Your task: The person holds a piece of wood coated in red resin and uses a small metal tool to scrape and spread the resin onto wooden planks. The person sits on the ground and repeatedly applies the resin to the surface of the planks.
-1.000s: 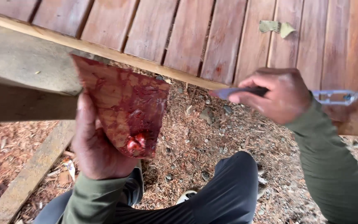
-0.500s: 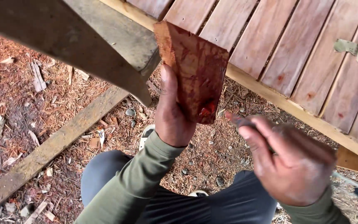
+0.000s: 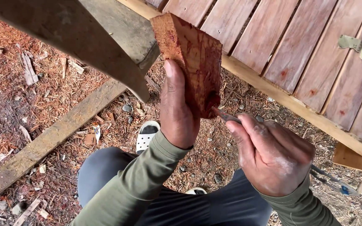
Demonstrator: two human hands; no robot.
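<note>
Right now the red wood block [image 3: 195,62] sits in the upper middle of the frame, gripped tight by my left hand [image 3: 179,111]. My right hand [image 3: 273,155], lower right, pinches a thin metal tool [image 3: 227,116] against its bottom corner. I think I am carving; next needs a small, careful push.

The thin grey metal tool [image 3: 227,116] is mostly hidden inside the right hand [image 3: 273,155]; its tip vanishes behind the reddish wedge-shaped wood block [image 3: 193,58], whose back the left hand [image 3: 179,113] covers.
</note>
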